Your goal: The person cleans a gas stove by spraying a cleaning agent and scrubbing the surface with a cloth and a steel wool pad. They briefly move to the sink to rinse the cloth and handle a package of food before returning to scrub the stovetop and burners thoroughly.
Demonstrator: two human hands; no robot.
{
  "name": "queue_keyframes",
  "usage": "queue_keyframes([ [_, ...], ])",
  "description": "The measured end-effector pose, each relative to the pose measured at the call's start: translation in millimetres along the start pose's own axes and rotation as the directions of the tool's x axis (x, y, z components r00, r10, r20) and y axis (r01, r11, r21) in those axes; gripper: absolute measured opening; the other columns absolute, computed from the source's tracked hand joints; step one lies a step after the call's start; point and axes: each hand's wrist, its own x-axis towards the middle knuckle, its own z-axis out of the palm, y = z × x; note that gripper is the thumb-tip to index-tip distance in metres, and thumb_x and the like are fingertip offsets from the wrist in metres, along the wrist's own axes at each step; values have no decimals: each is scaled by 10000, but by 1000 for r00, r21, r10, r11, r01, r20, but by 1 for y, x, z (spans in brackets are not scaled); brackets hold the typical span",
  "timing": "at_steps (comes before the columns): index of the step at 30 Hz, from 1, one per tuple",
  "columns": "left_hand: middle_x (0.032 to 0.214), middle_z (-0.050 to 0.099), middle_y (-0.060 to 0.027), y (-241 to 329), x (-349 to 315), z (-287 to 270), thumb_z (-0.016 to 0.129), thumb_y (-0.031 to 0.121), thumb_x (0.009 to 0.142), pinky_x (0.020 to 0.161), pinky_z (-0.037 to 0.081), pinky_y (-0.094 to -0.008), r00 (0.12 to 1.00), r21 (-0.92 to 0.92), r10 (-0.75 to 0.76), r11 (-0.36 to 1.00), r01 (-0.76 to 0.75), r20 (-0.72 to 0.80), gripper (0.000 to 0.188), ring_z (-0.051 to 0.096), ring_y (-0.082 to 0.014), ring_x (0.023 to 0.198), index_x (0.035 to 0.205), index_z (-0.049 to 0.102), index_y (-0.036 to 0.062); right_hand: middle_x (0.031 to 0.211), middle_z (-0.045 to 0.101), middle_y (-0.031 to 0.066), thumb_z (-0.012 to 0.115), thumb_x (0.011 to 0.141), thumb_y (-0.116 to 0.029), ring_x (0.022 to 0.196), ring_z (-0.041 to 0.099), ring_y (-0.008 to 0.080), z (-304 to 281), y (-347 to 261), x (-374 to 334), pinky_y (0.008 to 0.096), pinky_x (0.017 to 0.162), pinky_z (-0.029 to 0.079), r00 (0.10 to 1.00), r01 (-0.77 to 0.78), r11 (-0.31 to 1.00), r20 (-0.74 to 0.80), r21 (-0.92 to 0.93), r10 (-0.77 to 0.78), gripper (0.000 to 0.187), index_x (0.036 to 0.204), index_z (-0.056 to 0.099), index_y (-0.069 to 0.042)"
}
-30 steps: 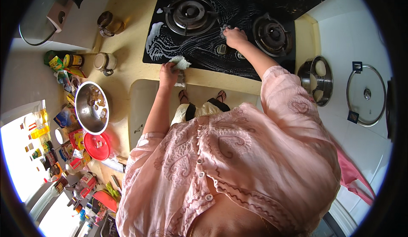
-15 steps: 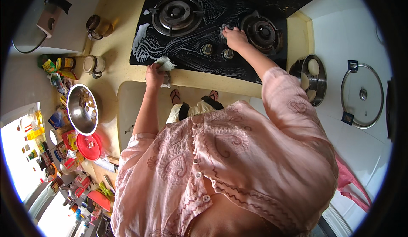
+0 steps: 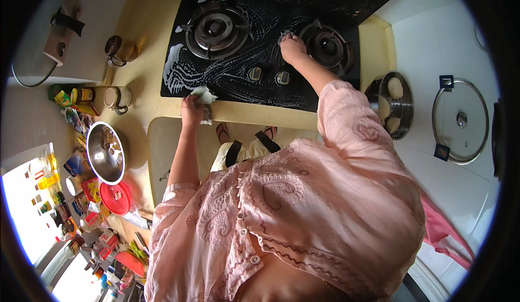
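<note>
The black glass gas hob (image 3: 227,93) is streaked with white suds. My right hand (image 3: 293,49) is closed on a grey scrubber (image 3: 284,36), which presses on the glass just left of the right burner (image 3: 328,44). Two control knobs, a left one (image 3: 255,74) and a right one (image 3: 283,78), lie nearer to me than that hand. At the hob's front left edge my left hand (image 3: 191,110) grips a pale, crumpled cloth (image 3: 204,95), part of which hangs over the counter's edge. The left burner (image 3: 217,29) has suds around it.
On the left counter stand a steel bowl (image 3: 91,151), a red lid (image 3: 106,196), two jars and several packets. A steel colander (image 3: 403,108) with pale round pieces sits right of the hob. A glass lid (image 3: 460,134) hangs on the right wall.
My right hand has slid the scrubber slightly toward the back of the hob, beside the right burner. My left hand keeps its place with the cloth. The whole view has shifted a little.
</note>
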Motion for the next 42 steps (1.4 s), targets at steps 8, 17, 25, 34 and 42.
queue_keyframes([
  [8,846,555,-140,8,-3,-6,631,9,605,745,441,-383,997,-39,-77,996,78,14,237,520,-322,839,830,561,25,1125,515,161,369,863,-185,1022,486,280,22,0,-27,385,832,430,988,148,987,-40,-58,-151,352,1131,492,6],
  [17,849,551,-126,-4,-2,-2,689,73,595,701,449,-393,1000,17,-23,1000,22,19,305,539,-316,807,869,554,54,1198,509,27,345,883,-215,1097,439,249,-24,-21,-25,377,894,345,980,177,951,41,254,-193,360,1191,476,-83],
  [25,835,563,-124,3,-1,-3,679,61,598,733,446,-382,998,-9,-52,999,52,17,274,525,-310,827,842,557,40,1219,488,-5,408,850,-177,1069,433,220,-49,-46,-96,384,901,338,898,431,894,42,125,-439,277,1048,578,-81],
  [34,874,547,-138,-4,0,3,675,71,610,739,447,-383,1000,-26,-12,1000,12,-18,275,534,-320,830,863,569,46,1127,554,38,421,823,-163,947,488,201,-35,-42,-76,343,777,358,925,335,942,-183,-18,-332,256,963,605,-54],
  [42,878,541,-144,-2,-1,-1,658,80,628,741,450,-383,998,-11,-60,998,60,20,271,537,-322,831,880,567,45,1157,539,5,441,817,-161,1044,448,214,-37,-47,-102,346,869,324,850,520,854,-109,11,-516,247,982,615,-101],
])
